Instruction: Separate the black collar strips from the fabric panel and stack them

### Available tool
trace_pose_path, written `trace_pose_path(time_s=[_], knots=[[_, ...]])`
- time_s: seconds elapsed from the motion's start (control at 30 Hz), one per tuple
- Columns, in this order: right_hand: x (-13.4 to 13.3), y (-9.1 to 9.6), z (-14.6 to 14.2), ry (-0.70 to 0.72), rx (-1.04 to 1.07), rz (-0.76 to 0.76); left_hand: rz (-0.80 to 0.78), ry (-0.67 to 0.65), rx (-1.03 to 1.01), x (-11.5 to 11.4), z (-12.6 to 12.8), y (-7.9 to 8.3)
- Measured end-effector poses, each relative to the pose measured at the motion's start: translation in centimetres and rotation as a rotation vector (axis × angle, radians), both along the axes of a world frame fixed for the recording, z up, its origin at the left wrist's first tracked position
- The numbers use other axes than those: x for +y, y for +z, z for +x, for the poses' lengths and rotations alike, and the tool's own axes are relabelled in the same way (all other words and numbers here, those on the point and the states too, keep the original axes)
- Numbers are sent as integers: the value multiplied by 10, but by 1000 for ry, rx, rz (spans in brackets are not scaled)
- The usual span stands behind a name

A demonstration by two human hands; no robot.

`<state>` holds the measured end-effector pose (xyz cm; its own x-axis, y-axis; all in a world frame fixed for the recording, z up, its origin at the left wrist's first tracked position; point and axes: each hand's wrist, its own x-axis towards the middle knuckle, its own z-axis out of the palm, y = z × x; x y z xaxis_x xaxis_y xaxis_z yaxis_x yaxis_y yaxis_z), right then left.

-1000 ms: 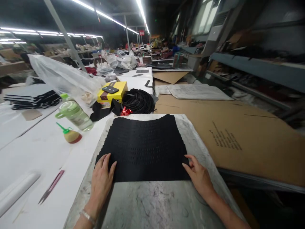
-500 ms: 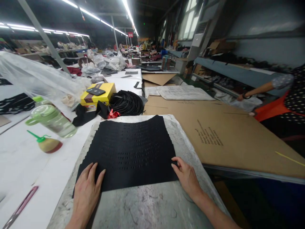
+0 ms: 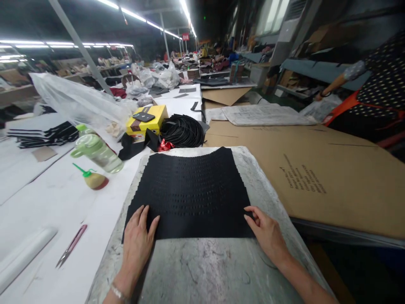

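Observation:
A black sheet with rows of small perforations or embossed marks lies flat on a grey, stained board. Its far edge curves inward, and its left edge looks finely notched. My left hand rests on the sheet's near left corner, fingers stretched out and thumb apart. At the sheet's right edge, the thumb and forefinger of my right hand touch it from above with a gap between them; the other fingers are curled and partly hidden.
Thread snips, a green-spouted oil bottle, a water jug and a white roll lie left. Behind the board are a black cord coil and yellow box. Cardboard covers the right; a person stands there.
My view has turned left, so everything appears farther right. The sheet's near edge, slanted before, now runs nearly level, its left corner shifted away from me. Both hands stay on it.

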<state>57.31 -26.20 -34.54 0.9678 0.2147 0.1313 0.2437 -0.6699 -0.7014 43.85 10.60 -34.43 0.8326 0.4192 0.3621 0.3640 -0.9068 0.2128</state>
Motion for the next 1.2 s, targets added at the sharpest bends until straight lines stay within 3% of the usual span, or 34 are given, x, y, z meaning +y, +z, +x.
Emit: trace_pose_path(time_s=[0.3, 0.43, 0.53, 0.7, 0.87, 1.2], knots=[[6, 6, -4, 24, -131, -144, 16, 20, -6, 2, 0, -6], [13, 16, -9, 6, -294, -307, 42, -8, -14, 6, 1, -9], [20, 21, -8, 125, -417, -401, 45, -26, -15, 8, 3, -11], [20, 8, -2, 311, -433, -423, -30, 22, -7, 6, 4, -4], [15, -12, 4, 297, -450, -410, -162, 58, -15, 8, 6, 5], [16, -10, 3, 283, -516, -399, -184, 94, -12, 14, 5, 12]])
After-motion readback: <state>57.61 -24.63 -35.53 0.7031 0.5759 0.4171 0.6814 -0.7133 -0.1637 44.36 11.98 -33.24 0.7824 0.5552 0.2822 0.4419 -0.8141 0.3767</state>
